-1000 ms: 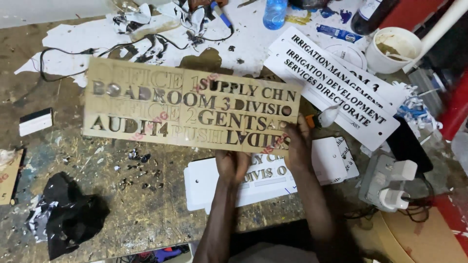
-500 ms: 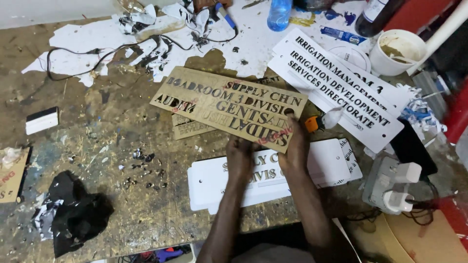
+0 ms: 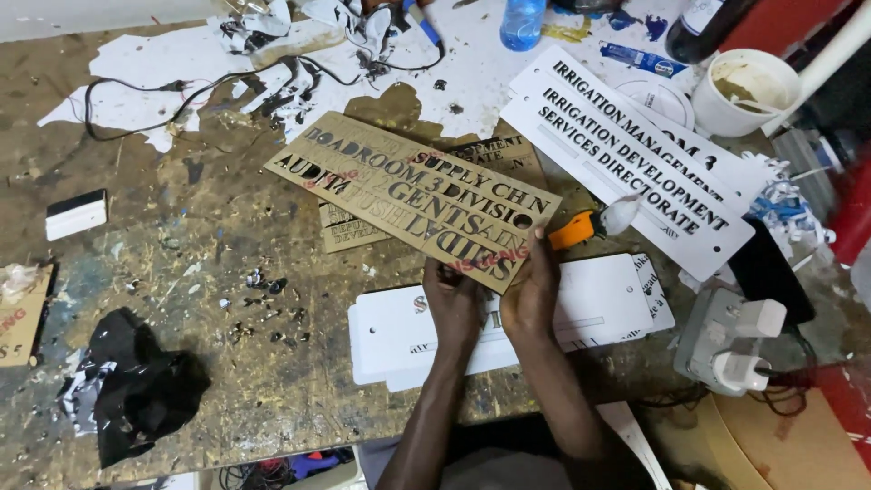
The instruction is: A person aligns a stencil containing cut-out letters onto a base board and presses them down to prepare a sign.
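A long tan stencil sheet [image 3: 399, 195] with cut-out letters is lifted and tilted over the workbench, its far end pointing to the upper left. My left hand [image 3: 452, 299] and my right hand [image 3: 533, 289] both grip its near edge, side by side. Under my hands lies a white blank sign plate [image 3: 599, 304] with rounded corners. A second tan stencil piece [image 3: 349, 229] lies flat beneath the lifted sheet.
White lettered signs [image 3: 635, 154] lie at the right, an orange-handled knife [image 3: 581, 229] beside them. A white cup [image 3: 748, 91], a blue bottle [image 3: 523, 23], a plug adapter [image 3: 726, 340], black crumpled film [image 3: 136, 381], a small block [image 3: 75, 214] and cables [image 3: 181, 95] lie around.
The stencil sheet has been pulled toward me and swung round, its far end turning away to the upper left. Both hands shifted right along with it, uncovering the piece underneath.
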